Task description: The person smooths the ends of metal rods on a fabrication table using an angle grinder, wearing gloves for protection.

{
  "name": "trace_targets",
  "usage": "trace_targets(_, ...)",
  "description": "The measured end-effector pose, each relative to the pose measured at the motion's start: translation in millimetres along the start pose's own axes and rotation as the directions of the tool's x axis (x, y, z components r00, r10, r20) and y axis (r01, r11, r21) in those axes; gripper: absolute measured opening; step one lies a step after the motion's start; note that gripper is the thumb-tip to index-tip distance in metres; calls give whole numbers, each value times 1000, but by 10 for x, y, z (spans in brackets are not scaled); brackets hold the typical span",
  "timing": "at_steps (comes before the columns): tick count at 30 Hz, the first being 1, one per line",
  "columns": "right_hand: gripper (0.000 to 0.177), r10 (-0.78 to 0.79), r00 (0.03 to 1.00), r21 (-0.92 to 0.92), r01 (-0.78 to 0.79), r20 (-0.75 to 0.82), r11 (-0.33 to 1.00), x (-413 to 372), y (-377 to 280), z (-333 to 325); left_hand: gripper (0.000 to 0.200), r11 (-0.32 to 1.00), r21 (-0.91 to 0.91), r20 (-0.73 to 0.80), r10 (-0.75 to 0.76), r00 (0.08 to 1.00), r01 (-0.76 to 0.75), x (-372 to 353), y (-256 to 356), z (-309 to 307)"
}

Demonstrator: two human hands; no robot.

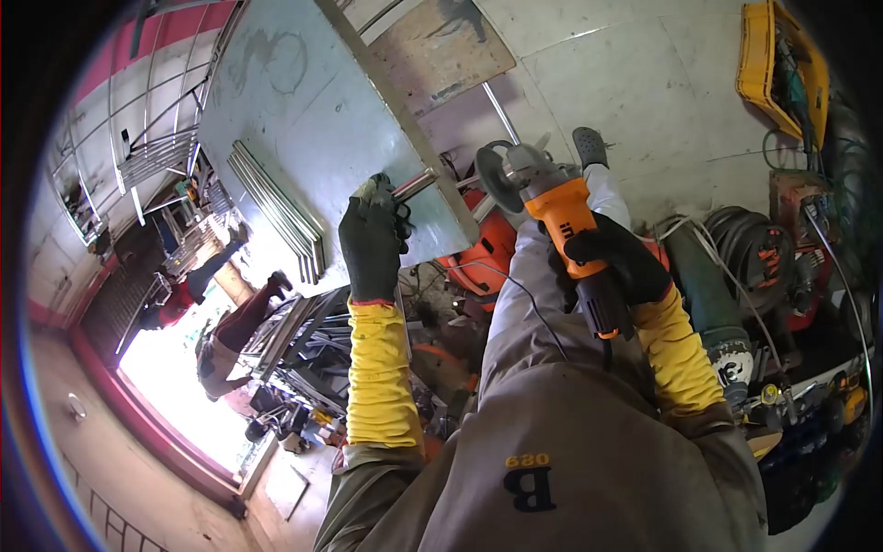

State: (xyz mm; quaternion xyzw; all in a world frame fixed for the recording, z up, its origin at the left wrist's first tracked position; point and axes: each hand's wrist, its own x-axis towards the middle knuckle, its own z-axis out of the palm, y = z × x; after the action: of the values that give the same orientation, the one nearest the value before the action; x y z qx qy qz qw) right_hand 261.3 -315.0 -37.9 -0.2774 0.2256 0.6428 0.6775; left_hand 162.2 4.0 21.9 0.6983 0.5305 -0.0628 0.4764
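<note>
Your left hand (372, 248) is clenched around a metal tube (416, 184) at the edge of the steel table (303, 110). Your right hand (618, 262) grips the orange angle grinder (559, 210), with its disc near the tube.

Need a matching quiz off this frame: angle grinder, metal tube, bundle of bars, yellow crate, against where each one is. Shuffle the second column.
Things:
1. angle grinder
2. metal tube
3. bundle of bars
4. yellow crate

Places:
a. lying on the grey table
b. on the floor, top right of the view
c. gripped in the left hand at the table edge
d. held in the right hand

Pairs: 1-d, 2-c, 3-a, 4-b
</note>
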Motion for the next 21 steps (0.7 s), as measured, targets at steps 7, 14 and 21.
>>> trace_targets(7, 39, 155, 976, 113, -174, 155, 978, 243, 166, -193, 33, 1000, 18, 15, 16, 1000, -16, 39, -48, -34)
trace_targets(14, 36, 185, 950, 137, -224, 252, 965, 262, 33, -126, 33, 1000, 5, 91, 4, 996, -4, 121, -42, -133)
trace_targets(21, 35, 210, 924, 161, -272, 319, 949, 341, 45, -121, 38, 999, 31, 97, -21, 995, 18, 122, 71, -99)
